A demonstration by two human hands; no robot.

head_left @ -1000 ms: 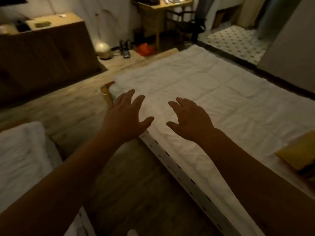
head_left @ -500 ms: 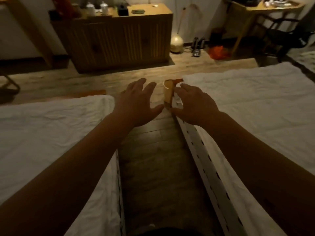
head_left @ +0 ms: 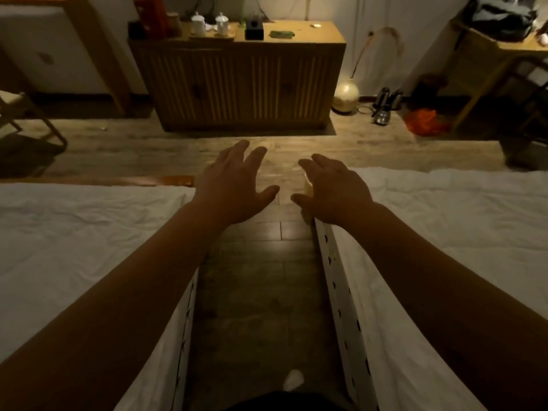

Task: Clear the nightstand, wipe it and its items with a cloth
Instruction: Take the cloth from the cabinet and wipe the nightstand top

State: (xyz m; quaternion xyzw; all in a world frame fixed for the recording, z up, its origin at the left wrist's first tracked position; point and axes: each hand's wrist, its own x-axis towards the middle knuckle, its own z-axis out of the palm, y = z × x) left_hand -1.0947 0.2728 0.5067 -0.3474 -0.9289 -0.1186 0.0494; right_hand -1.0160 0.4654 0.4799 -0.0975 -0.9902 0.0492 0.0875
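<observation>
Both arms reach forward over a narrow aisle of dark wood-plank floor (head_left: 261, 292) that runs between two beds. The left hand (head_left: 234, 185) hovers palm down with its fingers spread wide and nothing in its grasp. The right hand (head_left: 332, 188), also palm down, has its fingers loosely spread and slightly curled, likewise empty; it hangs above the near corner of the right white-sheeted bed (head_left: 444, 232), just over a pale wooden bedpost (head_left: 308, 188) that shows between thumb and forefinger. The left white-sheeted bed (head_left: 74, 232) fills the 9 o'clock side, its sheet wrinkled, with a strip of wooden frame at its foot.

At 12 o'clock, well beyond the hands, a low wooden cabinet with ribbed doors (head_left: 240, 81) stands against the wall. On its top sit two white lidded cups (head_left: 207, 23), a small black box (head_left: 254, 29) and a flat green item (head_left: 281, 34). To its right, at about 1 o'clock, a round glowing floor lamp (head_left: 345, 94) rests on the floor beside a dark kettle (head_left: 382, 114) and an orange heap (head_left: 424, 121). At 2 o'clock a wooden desk (head_left: 489, 46) carries dark clutter. A folding chair frame (head_left: 29, 120) stands at 10 o'clock.

No nightstand or cloth can be made out in this dim view.
</observation>
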